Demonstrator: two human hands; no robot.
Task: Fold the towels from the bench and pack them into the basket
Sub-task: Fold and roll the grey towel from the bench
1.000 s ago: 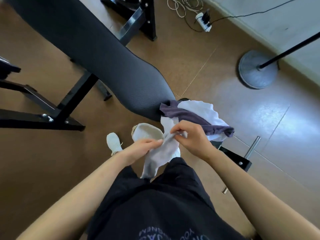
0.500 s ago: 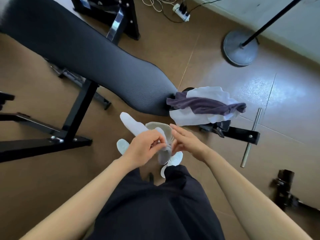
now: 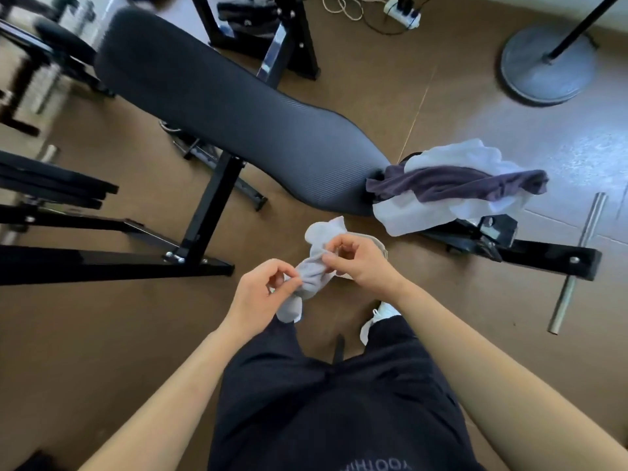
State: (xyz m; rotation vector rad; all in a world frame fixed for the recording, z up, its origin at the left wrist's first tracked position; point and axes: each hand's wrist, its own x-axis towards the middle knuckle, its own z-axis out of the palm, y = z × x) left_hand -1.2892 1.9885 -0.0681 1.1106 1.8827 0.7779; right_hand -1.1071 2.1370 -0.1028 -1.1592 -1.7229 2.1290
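Note:
A small white towel (image 3: 314, 271) hangs bunched between both hands, in front of my legs. My left hand (image 3: 261, 294) pinches its lower part and my right hand (image 3: 360, 260) pinches its upper part. Behind my right hand a pale round basket (image 3: 381, 247) sits on the floor, mostly hidden. On the near end of the dark padded bench (image 3: 238, 110) lies a heap of a dark purple towel (image 3: 458, 183) on white towels (image 3: 452, 154).
The bench's black steel frame (image 3: 204, 226) and foot bar (image 3: 543, 256) stand on the brown floor. A loose metal rod (image 3: 577, 263) lies to the right. A round stand base (image 3: 547, 66) and a power strip with cables (image 3: 401, 10) are at the far right.
The view swung left and the heap moved right in frame. The white towel came off the heap and is now gathered tighter between both hands above the basket.

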